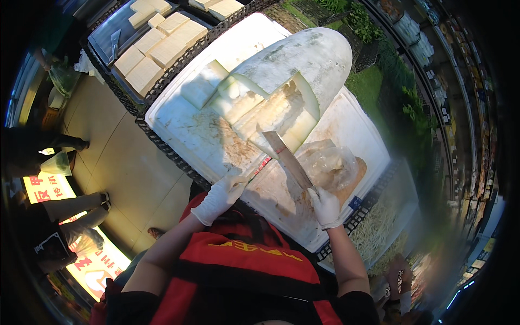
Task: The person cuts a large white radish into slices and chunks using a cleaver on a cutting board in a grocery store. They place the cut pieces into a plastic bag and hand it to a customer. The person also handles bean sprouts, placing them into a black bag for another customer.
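My right hand (326, 207), in a white glove, grips a broad-bladed knife (290, 160), whose blade points up and left toward the cut end of a large winter melon (300, 53). Seeds and pale flesh show in the melon's hollow. Cut melon pieces (205, 83) lie against its left side on white foam boards (174, 122). My left hand (219, 199), gloved too, is at the near edge of the boards, beside a thin strip with red marks (262, 167). Its fingers are bent around something pale that I cannot make out.
A crumpled clear plastic bag (333, 162) lies right of the knife. Tofu blocks (176, 42) fill trays at the upper left. Bean sprouts (375, 227) stand at the lower right. Leafy greens (365, 24) are behind the melon. Other people's legs (81, 211) show at the left.
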Tool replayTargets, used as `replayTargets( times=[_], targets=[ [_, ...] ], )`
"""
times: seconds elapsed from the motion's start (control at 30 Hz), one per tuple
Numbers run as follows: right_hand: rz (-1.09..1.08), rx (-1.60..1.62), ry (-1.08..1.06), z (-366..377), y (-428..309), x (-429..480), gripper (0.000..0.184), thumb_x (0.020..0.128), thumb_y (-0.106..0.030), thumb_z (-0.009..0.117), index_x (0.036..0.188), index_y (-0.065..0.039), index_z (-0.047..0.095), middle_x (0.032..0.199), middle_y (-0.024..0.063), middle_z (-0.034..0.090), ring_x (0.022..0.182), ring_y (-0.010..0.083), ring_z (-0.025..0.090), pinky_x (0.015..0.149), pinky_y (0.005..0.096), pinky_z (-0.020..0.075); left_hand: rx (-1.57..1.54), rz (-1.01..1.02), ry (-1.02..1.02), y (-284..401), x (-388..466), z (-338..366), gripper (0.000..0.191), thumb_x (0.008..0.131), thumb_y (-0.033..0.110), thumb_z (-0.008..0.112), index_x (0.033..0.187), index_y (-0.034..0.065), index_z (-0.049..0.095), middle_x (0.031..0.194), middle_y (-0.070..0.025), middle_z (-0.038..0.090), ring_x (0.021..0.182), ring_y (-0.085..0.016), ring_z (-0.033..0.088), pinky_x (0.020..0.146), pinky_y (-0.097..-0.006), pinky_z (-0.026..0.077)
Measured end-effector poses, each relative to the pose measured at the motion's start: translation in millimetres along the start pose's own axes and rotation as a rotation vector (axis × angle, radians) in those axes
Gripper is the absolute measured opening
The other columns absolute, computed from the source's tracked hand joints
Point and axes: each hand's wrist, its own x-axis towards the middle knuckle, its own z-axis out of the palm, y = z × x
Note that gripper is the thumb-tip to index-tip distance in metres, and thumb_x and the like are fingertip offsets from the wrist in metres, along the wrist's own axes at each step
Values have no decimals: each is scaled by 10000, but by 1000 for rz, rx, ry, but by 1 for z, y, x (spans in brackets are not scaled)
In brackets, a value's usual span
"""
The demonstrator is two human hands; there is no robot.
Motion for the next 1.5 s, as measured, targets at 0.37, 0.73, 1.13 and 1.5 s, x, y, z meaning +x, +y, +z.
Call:
replayTargets(
  times=[0.37, 0.73, 1.13, 1.5],
  targets=[
    [16, -17, -47, 8, 0, 4, 275, 959, -319, 603, 872, -63, 652, 739, 188, 647, 659, 375, 644, 579, 452, 495, -232, -102, -14, -3, 30, 15, 356, 980, 165, 566, 1292, -6, 577, 1099, -88, 652, 1018, -131, 579, 904, -271, 469],
    [63, 62, -26, 0, -1, 6, 284, 943, -299, 636, 819, -46, 674, 688, 194, 626, 618, 367, 630, 560, 440, 486, -521, -149, 17, -16, 35, 25, 346, 998, 144, 543, 1316, 7, 560, 1109, -41, 614, 1008, -111, 541, 899, -245, 451],
    [17, -23, -62, 1, -5, 13, 335, 949, -320, 624, 763, -41, 613, 675, 196, 615, 603, 384, 621, 555, 463, 481, -613, -219, 31, -19, 59, 33, 347, 964, 136, 594, 1291, 19, 598, 1166, -81, 647, 1060, -140, 579, 935, -252, 457],
    [-6, 44, -44, 19, -3, 30, 392, 953, -339, 615, 709, -35, 586, 649, 213, 590, 589, 398, 606, 548, 479, 476, -895, -365, -36, -4, 83, 40, 294, 972, 52, 563, 1260, 27, 617, 1193, -58, 637, 1090, -143, 589, 952, -263, 477]
  ],
)
